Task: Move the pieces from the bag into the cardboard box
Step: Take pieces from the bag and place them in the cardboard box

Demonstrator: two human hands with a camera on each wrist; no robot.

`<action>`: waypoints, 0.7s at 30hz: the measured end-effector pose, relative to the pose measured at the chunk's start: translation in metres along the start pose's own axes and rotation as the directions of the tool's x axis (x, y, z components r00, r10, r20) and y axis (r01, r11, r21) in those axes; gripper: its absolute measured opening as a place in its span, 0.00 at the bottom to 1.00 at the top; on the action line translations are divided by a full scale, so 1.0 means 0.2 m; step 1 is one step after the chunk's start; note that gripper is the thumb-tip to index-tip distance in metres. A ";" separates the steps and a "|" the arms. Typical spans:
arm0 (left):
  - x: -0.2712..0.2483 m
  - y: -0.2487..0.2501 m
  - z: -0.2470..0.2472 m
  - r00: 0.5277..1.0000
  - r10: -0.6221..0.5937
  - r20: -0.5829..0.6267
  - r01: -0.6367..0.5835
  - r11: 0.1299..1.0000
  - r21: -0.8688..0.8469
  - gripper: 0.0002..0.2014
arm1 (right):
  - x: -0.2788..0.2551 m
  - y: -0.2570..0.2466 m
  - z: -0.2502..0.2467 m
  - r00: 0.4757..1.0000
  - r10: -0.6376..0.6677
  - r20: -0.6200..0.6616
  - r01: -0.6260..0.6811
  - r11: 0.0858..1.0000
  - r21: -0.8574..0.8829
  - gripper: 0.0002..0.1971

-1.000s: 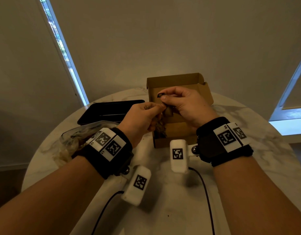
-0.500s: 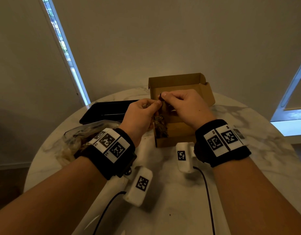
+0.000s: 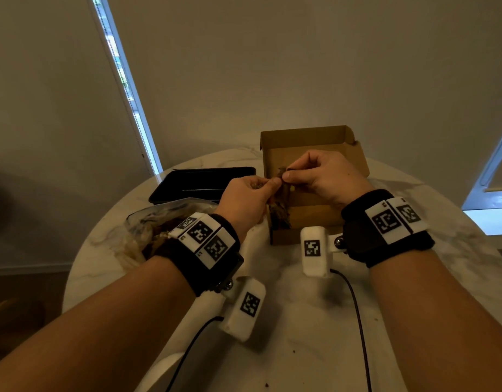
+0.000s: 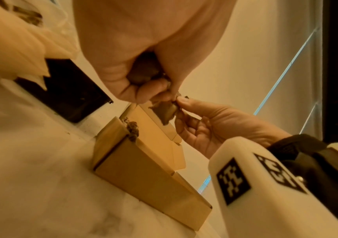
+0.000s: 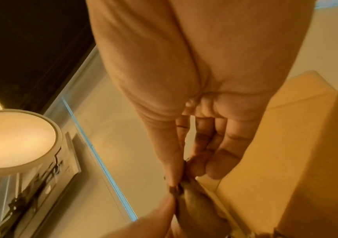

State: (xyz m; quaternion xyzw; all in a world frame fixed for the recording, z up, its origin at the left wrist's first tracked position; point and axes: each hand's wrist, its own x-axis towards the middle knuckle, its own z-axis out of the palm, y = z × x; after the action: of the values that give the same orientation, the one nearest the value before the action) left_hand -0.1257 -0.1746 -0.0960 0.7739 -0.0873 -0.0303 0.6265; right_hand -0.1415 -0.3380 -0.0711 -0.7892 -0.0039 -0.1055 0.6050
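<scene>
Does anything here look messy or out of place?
Yes: small dark crumbs lie scattered on the white marble table, and a brown dried piece pokes over the rim of the open cardboard box at its corner.

You've got a round white marble table (image 3: pixel 414 321) here. Sitting right on it: the open cardboard box (image 3: pixel 306 232) toward the far side, a black tray (image 3: pixel 193 182) left of it, and the clear bag (image 3: pixel 148 230) nearer you.
</scene>
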 end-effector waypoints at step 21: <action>0.04 -0.10 0.04 0.947 -0.318 0.044 0.268 0.858 0.438 0.12 | 0.27 0.10 0.06 0.897 0.441 0.019 -0.307 0.655 -0.690 0.13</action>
State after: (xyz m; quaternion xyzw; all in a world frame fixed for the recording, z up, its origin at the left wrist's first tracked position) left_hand -0.1164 -0.1795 -0.1174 0.8932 -0.0086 -0.1497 0.4239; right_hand -0.0838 -0.3378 -0.0831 -0.9426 0.1413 0.1015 0.2849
